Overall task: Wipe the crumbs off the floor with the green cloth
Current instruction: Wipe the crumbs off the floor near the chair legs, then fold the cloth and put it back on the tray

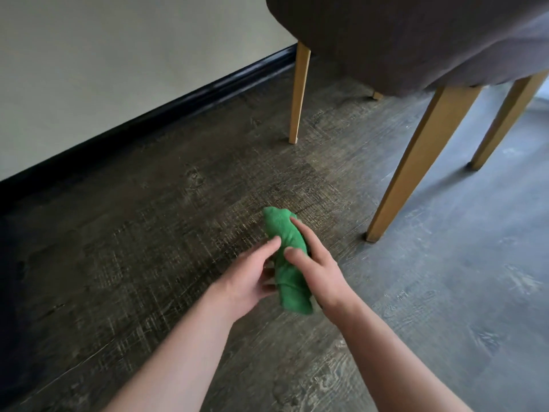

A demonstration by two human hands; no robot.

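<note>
The green cloth (286,257) is bunched into a long roll, held above the dark wood-look floor (148,248) in the middle of the head view. My right hand (316,263) wraps it from the right, thumb and index finger on top. My left hand (252,275) touches its left side with fingertips and thumb. The cloth's underside and part of my palms are hidden. I cannot make out any crumbs on the floor.
A dark upholstered chair (401,34) with tan wooden legs (416,162) stands at the upper right; the nearest leg is just right of the cloth. A pale wall with a black baseboard (142,117) runs along the left.
</note>
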